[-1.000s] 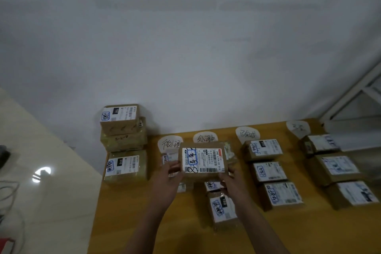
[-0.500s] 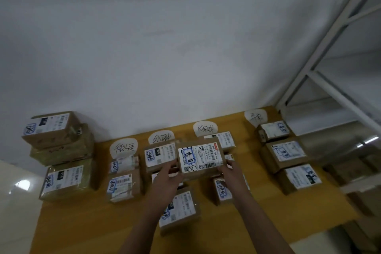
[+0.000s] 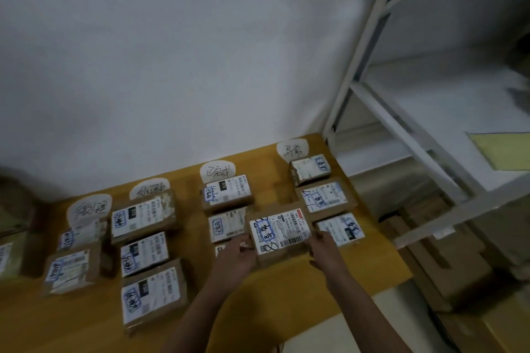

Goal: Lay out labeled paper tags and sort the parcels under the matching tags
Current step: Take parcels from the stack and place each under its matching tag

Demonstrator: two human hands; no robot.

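Both hands have carried the held parcel (image 3: 279, 233) to the right since a moment ago. It was in front of the second and third columns, and it now sits between the third and fourth. The left hand (image 3: 236, 255) grips its left edge, and its fingers (image 3: 243, 241) are curled onto the cardboard. The right hand (image 3: 325, 249) is clamped on the right edge in the same way. The parcel's white label faces up, with blue handwriting and a barcode. I cannot tell whether the parcel touches the desk (image 3: 86, 329) or hangs just over it.

At its 3 o'clock, just beside the right hand, lies the lowest parcel (image 3: 341, 229) of the fourth column. Two more parcels run from there toward 12 o'clock, up to the fourth tag (image 3: 292, 147) by the wall. At the held parcel's 9 o'clock is a third-column parcel (image 3: 226, 226), lying under the third tag (image 3: 218, 171). Further toward 9 o'clock two more tagged columns lie on the desk. A white rack (image 3: 401, 112) stands at the desk's 3 o'clock end.
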